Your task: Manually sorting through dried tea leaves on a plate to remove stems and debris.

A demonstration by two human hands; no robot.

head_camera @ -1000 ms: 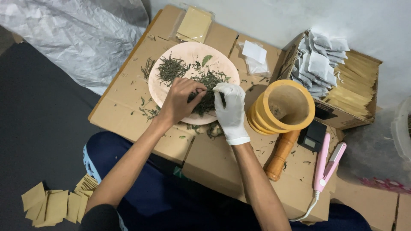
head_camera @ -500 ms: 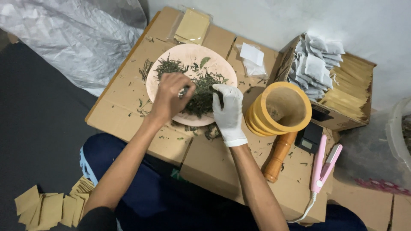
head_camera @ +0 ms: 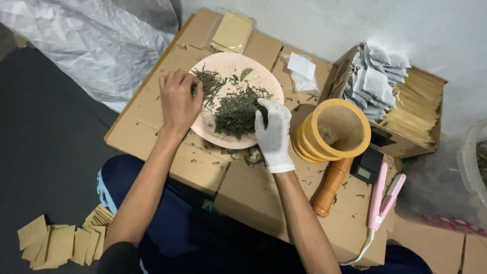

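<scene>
The bare left hand [head_camera: 178, 101] is curled at the left rim of the round pale pink plate [head_camera: 219, 133], fingers pinched into a few dried green leaves [head_camera: 234, 107] there. The white-gloved right hand [head_camera: 274, 133] lies half-open, fingertips down on the right edge of the leaf heap, centre frame. The plate sits on a flattened brown cardboard box [head_camera: 152, 109]. To its right stands a yellow wooden mortar [head_camera: 339, 131], only crumbs inside, with a wooden pestle [head_camera: 331, 186] lying below it. Upper right, an open cardboard carton [head_camera: 406, 144] holds white filter sachets [head_camera: 378, 81] and tan paper envelopes [head_camera: 416, 104]. A pink handheld sealer [head_camera: 384, 195] lies at lower right; loose tan envelopes [head_camera: 61, 243] are scattered lower left.
</scene>
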